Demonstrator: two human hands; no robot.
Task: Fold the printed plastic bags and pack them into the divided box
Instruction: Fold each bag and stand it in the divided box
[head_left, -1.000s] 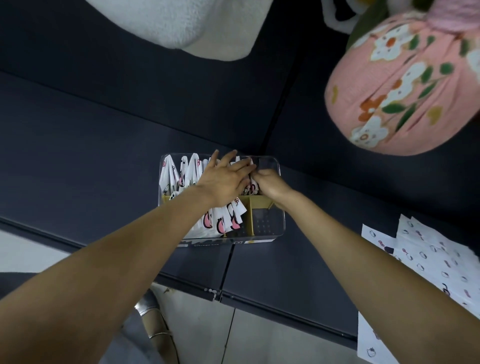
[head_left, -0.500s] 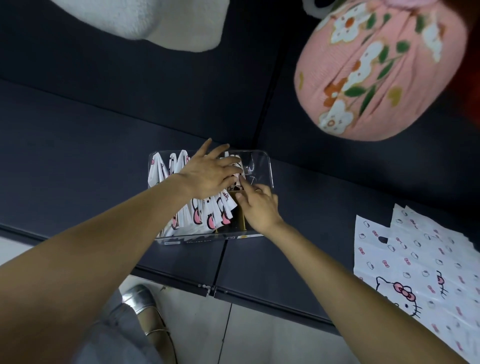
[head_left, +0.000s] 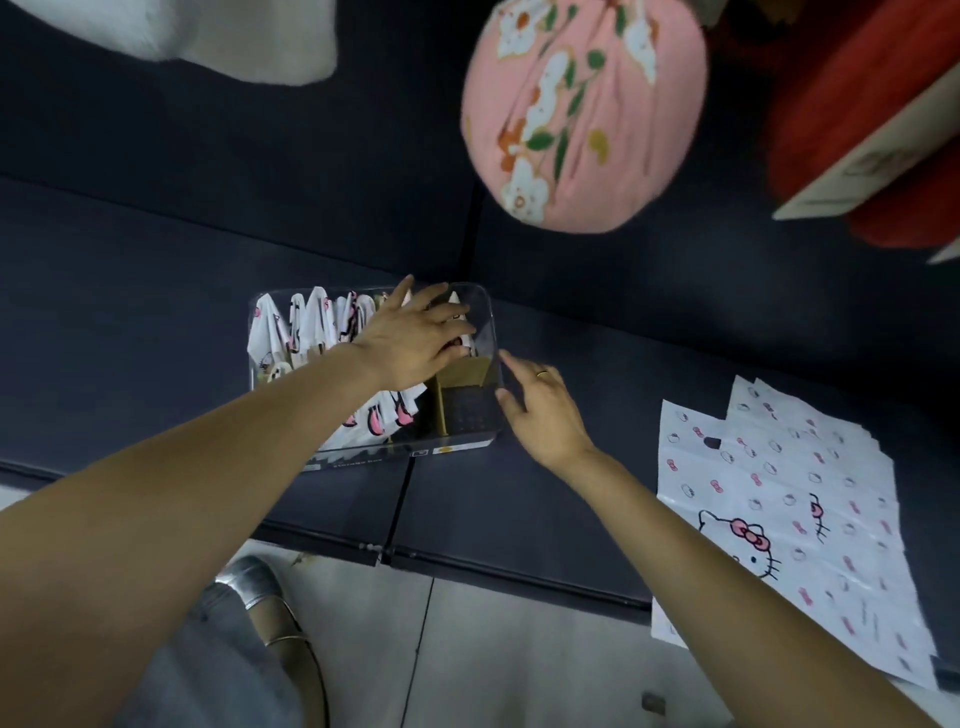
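Observation:
A clear divided box (head_left: 470, 444) with tan dividers stands on the dark table. Several folded white bags with pink print (head_left: 291, 332) stand packed in its left and middle compartments. My left hand (head_left: 415, 338) lies over the box with fingers spread, pressing down on the folded bags near the right divider. My right hand (head_left: 540, 410) hovers just outside the box's right wall, fingers relaxed and holding nothing. A stack of flat printed plastic bags (head_left: 789, 509) lies on the table to the right.
A pink flowered cushion (head_left: 582, 114) sits behind the box, a white plush thing (head_left: 218, 36) at the back left, and red items (head_left: 862, 104) at the back right. The table's front edge (head_left: 498, 571) runs below the box, with my shoe (head_left: 254, 582) on the floor.
My right hand has pulled out of the box and moved right, away from it. My left hand stays pressed on the folded bags. The view has shifted right, showing more of the flat bags.

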